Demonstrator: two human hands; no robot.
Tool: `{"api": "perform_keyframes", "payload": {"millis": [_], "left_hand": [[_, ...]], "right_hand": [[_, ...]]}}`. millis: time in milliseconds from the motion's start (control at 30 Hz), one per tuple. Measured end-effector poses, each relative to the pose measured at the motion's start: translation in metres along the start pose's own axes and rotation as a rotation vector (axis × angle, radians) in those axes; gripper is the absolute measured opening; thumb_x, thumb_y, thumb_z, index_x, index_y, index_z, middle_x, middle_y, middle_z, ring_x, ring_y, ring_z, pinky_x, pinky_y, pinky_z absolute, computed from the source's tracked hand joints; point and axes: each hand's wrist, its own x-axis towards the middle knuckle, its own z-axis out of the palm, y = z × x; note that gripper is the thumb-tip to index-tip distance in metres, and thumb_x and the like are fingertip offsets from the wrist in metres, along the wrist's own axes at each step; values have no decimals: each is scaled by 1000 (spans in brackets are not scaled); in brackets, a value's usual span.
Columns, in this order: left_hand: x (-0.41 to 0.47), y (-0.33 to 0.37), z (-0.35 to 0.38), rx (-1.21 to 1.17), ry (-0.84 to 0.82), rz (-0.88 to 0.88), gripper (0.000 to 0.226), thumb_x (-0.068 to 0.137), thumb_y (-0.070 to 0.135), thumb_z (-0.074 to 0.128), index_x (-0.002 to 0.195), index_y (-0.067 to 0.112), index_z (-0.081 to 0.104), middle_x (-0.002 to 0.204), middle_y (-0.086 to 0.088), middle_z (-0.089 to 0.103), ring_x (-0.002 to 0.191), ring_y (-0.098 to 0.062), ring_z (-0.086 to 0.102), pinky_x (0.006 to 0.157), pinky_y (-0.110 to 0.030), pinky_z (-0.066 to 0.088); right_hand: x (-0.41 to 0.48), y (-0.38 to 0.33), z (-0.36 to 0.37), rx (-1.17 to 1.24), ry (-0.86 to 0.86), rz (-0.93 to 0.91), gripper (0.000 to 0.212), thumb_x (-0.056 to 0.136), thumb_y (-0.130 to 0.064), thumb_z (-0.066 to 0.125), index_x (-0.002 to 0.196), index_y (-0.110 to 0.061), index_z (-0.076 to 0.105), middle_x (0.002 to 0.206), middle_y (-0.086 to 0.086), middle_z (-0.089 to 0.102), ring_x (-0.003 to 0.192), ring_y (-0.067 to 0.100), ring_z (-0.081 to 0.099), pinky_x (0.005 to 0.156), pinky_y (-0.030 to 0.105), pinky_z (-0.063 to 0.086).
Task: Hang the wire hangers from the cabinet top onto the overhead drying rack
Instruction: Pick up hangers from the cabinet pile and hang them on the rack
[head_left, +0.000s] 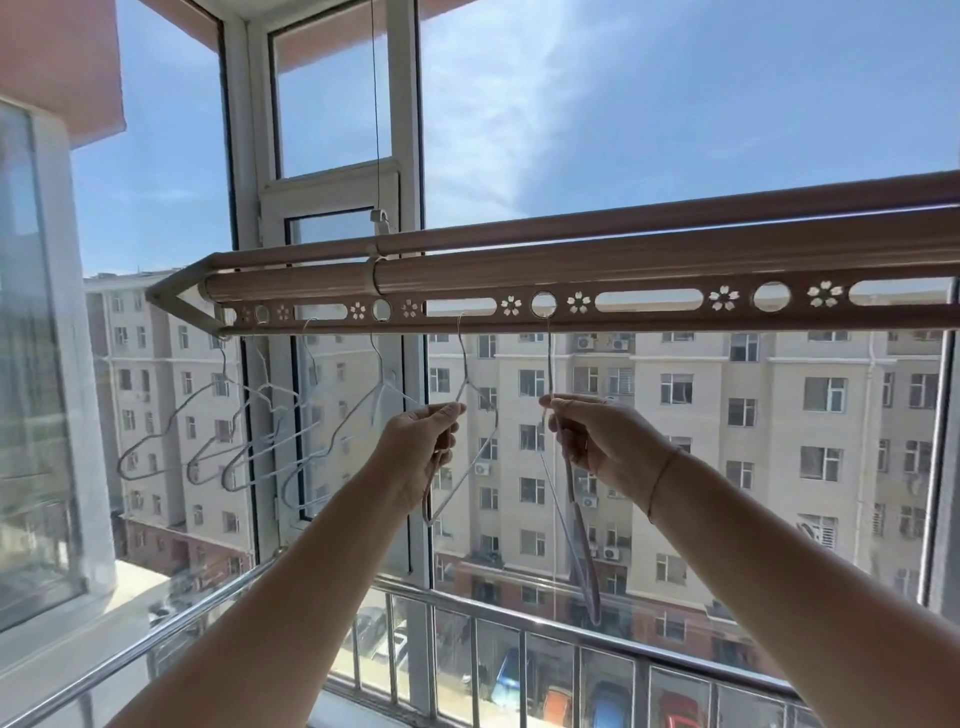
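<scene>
The drying rack (571, 260) is a pair of smooth tan tubes above a flat rail punched with round holes, long slots and flower cut-outs. Four thin white wire hangers (171, 421) dangle from the rail's left end. The left hand (423, 441) pinches the shoulder of a fifth white hanger (461, 358), whose hook reaches up to a long slot. The right hand (597, 441) grips the neck of a thicker pink hanger (582, 545), hooked through a round hole. A shiny steel railing (519, 621) runs below.
</scene>
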Motion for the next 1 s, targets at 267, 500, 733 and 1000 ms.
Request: {"api": "perform_keyframes", "payload": {"millis": [267, 500, 733, 1000], "left_hand": [[-9, -11, -19, -83, -9, -13, 22, 93, 24, 53, 86, 6, 65, 76, -5, 57, 67, -12, 50, 64, -24, 42], [-16, -47, -60, -142, 213, -34, 23, 92, 29, 55, 80, 12, 65, 66, 1, 56, 61, -9, 48, 51, -22, 44], [-61, -150, -52, 45, 45, -253, 20, 92, 24, 53, 92, 7, 63, 81, -6, 58, 73, -17, 52, 66, -29, 41], [-118, -223, 58, 379, -435, -310, 41, 89, 31, 61, 127, 20, 55, 121, 2, 64, 111, -12, 58, 85, -26, 45]], "right_hand": [[-4, 10, -1, 42, -41, -4, 15, 93, -13, 52, 99, -7, 64, 63, 1, 58, 47, 5, 47, 42, 15, 40], [-19, 38, -18, -40, -9, -29, 18, 92, -15, 54, 105, -7, 64, 71, 3, 59, 55, 8, 48, 46, 16, 41], [-54, 97, -67, -312, -9, -53, 31, 89, -18, 58, 120, -12, 57, 94, 3, 62, 82, 15, 57, 77, 25, 46], [-138, 133, -187, -505, 156, -5, 59, 82, -30, 66, 135, -17, 42, 132, 7, 49, 120, 19, 47, 87, 18, 43]]}}
